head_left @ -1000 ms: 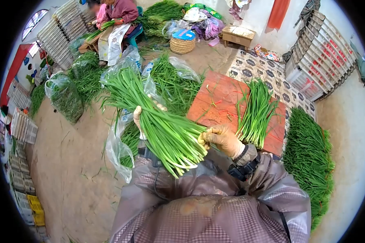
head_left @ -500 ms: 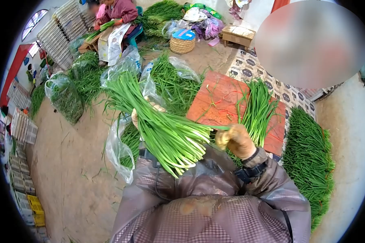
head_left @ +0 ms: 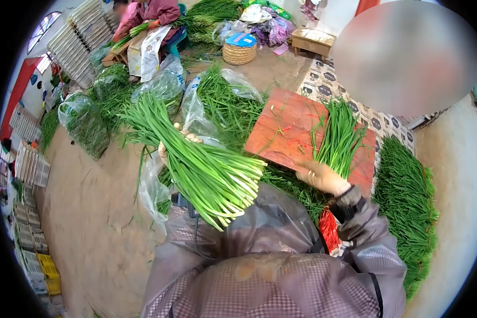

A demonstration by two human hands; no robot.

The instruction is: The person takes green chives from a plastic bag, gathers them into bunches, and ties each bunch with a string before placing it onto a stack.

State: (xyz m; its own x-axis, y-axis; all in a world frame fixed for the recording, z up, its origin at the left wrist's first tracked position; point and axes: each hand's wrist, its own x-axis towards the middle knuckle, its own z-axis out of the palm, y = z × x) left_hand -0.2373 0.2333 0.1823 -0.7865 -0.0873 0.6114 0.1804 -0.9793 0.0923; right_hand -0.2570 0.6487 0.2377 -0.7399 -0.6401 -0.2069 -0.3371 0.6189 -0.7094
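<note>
The left hand (head_left: 170, 148) was wrapped around the middle of a thick bunch of garlic chives (head_left: 196, 164), fingers clenched on the stalks and mostly hidden behind them. The bunch's long axis ran from the leafy tips at about ten o'clock to the pale cut ends at about four o'clock, those ends hanging free above the person's lap. The right hand (head_left: 323, 177), gloved, lay at roughly three o'clock from the cut ends and well apart from them; it rested at the near end of a smaller sheaf of chives (head_left: 339, 138), but whether its fingers had closed on those stalks I could not tell. That sheaf lay on a red board (head_left: 286, 127), stalks pointing toward twelve o'clock. The right hand was plainly the nearer to it. Red ties (head_left: 329, 230) showed just below the right wrist. Farther out, a heap of chives (head_left: 408, 201) lay at three o'clock, plastic bags (head_left: 164, 85) of greens at eleven, and another person (head_left: 153, 13) sat at twelve.
</note>
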